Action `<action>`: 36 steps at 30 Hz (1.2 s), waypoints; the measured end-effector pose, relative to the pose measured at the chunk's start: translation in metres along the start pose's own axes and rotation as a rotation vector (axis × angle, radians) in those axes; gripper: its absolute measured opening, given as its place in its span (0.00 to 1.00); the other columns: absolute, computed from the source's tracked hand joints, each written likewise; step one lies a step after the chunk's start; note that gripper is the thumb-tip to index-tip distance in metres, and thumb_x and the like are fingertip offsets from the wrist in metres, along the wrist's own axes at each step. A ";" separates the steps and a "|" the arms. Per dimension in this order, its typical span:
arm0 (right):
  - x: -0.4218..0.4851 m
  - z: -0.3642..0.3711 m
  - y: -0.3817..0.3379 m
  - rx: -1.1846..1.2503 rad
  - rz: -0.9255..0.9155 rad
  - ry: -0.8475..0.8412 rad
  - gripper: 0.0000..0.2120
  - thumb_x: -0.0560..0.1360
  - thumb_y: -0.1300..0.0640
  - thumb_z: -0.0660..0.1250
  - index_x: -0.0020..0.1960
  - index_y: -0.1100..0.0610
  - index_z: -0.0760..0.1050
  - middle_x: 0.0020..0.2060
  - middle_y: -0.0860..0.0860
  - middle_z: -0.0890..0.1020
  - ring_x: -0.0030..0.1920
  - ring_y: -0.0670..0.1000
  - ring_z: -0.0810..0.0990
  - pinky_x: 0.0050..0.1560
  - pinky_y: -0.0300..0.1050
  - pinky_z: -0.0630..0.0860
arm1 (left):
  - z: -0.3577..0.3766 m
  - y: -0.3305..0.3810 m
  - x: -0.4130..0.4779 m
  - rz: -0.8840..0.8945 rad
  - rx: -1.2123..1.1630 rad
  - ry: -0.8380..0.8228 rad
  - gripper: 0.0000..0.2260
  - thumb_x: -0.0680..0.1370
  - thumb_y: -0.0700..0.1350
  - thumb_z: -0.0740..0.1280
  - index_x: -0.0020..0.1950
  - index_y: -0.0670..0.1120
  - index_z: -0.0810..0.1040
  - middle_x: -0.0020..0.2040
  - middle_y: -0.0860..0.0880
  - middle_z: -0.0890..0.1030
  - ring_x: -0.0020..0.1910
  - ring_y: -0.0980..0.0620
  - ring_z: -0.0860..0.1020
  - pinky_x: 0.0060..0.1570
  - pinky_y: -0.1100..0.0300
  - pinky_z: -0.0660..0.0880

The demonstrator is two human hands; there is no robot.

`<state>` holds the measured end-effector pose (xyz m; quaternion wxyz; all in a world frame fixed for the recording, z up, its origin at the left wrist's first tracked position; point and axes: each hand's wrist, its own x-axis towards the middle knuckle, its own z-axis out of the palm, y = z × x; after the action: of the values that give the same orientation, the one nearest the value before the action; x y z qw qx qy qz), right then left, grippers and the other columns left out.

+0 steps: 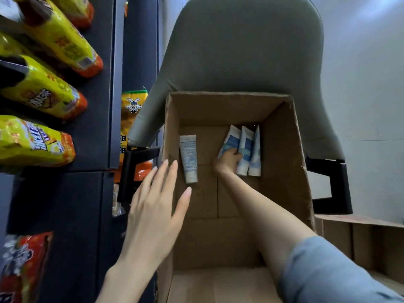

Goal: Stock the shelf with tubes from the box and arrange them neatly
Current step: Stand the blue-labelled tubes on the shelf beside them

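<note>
An open cardboard box (282, 136) sits on a grey chair. On its floor at the left lies a single white tube (188, 157), label side up. Three blue-and-white tubes (248, 149) lie side by side at the back right. My right hand (227, 161) reaches deep into the box and its fingers close on the leftmost of those tubes (230, 139). My left hand (156, 206) hovers over the box's left wall, fingers spread, holding nothing. The dark shelf unit (94, 119) stands to the left.
Yellow and orange snack bags (41, 88) fill the upper shelves, and a red bag (24, 265) sits lower down. The grey chair back (244, 44) rises behind the box, its black armrest (336, 184) to the right. A second cardboard box (360, 239) stands at the lower right.
</note>
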<state>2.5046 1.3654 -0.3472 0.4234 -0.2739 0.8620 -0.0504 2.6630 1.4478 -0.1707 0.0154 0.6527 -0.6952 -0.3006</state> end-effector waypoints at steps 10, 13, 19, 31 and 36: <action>0.022 0.014 -0.004 0.407 0.102 0.031 0.40 0.74 0.54 0.70 0.75 0.63 0.49 0.71 0.61 0.63 0.70 0.61 0.66 0.68 0.56 0.67 | 0.004 0.007 -0.003 0.011 -0.128 0.016 0.23 0.77 0.65 0.46 0.71 0.64 0.44 0.70 0.69 0.51 0.68 0.74 0.43 0.65 0.73 0.43; 0.022 0.011 0.002 0.518 0.102 -0.056 0.35 0.72 0.56 0.72 0.72 0.62 0.59 0.66 0.59 0.71 0.66 0.59 0.72 0.65 0.56 0.71 | -0.001 0.005 -0.003 -0.007 -0.188 0.036 0.26 0.78 0.63 0.49 0.75 0.60 0.51 0.68 0.68 0.55 0.67 0.76 0.47 0.65 0.73 0.48; -0.023 -0.022 0.008 0.711 0.031 -0.333 0.26 0.74 0.60 0.70 0.67 0.61 0.64 0.59 0.57 0.76 0.55 0.54 0.78 0.45 0.47 0.81 | -0.011 0.005 0.008 -0.037 -0.338 0.086 0.23 0.79 0.56 0.56 0.74 0.56 0.62 0.68 0.64 0.65 0.66 0.70 0.59 0.62 0.72 0.57; -0.159 -0.089 0.024 0.474 -0.761 -0.267 0.29 0.71 0.61 0.73 0.67 0.46 0.65 0.59 0.42 0.74 0.58 0.39 0.75 0.56 0.30 0.73 | -0.006 0.031 0.020 -0.099 -0.797 0.033 0.11 0.77 0.48 0.66 0.59 0.56 0.74 0.52 0.60 0.81 0.50 0.67 0.78 0.42 0.76 0.73; -0.168 -0.085 0.018 0.500 -0.826 -0.203 0.29 0.71 0.62 0.73 0.69 0.53 0.68 0.58 0.49 0.76 0.56 0.41 0.77 0.51 0.28 0.73 | -0.005 0.024 0.018 -0.135 -0.978 0.044 0.13 0.72 0.48 0.70 0.55 0.58 0.76 0.49 0.62 0.82 0.50 0.64 0.80 0.44 0.71 0.76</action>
<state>2.5153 1.4547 -0.1811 0.5025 -0.4863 0.5975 -0.3924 2.6407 1.4286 -0.1628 0.3152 0.6187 -0.4285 -0.5781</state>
